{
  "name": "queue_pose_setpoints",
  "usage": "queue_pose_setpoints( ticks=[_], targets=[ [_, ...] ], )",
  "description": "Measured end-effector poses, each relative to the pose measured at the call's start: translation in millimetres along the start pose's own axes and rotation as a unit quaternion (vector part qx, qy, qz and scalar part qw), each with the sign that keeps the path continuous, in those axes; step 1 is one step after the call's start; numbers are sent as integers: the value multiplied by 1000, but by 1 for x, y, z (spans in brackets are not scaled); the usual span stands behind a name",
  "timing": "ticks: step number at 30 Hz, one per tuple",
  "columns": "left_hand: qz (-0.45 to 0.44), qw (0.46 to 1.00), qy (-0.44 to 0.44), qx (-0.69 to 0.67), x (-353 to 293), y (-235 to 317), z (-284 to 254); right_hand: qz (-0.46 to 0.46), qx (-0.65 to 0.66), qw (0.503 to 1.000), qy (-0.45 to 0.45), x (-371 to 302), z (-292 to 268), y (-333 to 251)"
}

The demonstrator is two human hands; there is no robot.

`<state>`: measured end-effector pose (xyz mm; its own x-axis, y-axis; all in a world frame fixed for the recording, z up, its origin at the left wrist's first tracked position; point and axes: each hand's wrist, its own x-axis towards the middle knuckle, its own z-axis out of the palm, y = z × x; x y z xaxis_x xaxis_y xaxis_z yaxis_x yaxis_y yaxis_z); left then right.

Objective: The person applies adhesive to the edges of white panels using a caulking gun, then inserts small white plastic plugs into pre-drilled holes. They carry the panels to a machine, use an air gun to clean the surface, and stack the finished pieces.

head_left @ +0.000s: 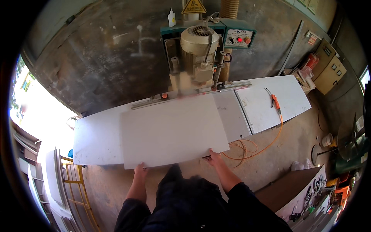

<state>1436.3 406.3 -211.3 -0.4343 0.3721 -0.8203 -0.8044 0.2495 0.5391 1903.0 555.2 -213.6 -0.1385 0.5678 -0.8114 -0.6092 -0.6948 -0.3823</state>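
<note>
A large white rectangular panel (170,129) lies flat on the machine's pale table (98,135), its far edge against the metal fence (154,101). My left hand (140,169) grips the panel's near edge close to its left corner. Further right, my right hand (212,157) holds the same edge near the right corner, thumb on top. The fingers beneath the panel are hidden. Beyond the fence stands an upright machine motor (197,48) with a vented cap; the area under it looks hazy.
An orange-handled air blow gun (275,102) rests on the table's right part, its orange hose (281,129) trailing to the floor. A control box (239,38) with a lit red button sits beside the motor. A yellow frame (79,189) stands at left, a tool-covered bench (309,197) at right.
</note>
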Motion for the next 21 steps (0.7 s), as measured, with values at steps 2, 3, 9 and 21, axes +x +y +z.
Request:
queue_pose_setpoints(
  ticks=[2, 3, 9, 21],
  targets=[
    [0, 1000, -4, -4, 10, 1, -14, 17, 0, 1000, 2, -8, 9, 1],
    [10, 1000, -11, -1, 20, 2, -19, 18, 9, 1000, -17, -3, 5, 2],
    [17, 998, 20, -49, 9, -1, 17, -114, 53, 987, 103, 7, -12, -19],
    [-12, 992, -21, -121, 6, -4, 3, -197, -105, 956, 193, -17, -49, -92]
  ],
)
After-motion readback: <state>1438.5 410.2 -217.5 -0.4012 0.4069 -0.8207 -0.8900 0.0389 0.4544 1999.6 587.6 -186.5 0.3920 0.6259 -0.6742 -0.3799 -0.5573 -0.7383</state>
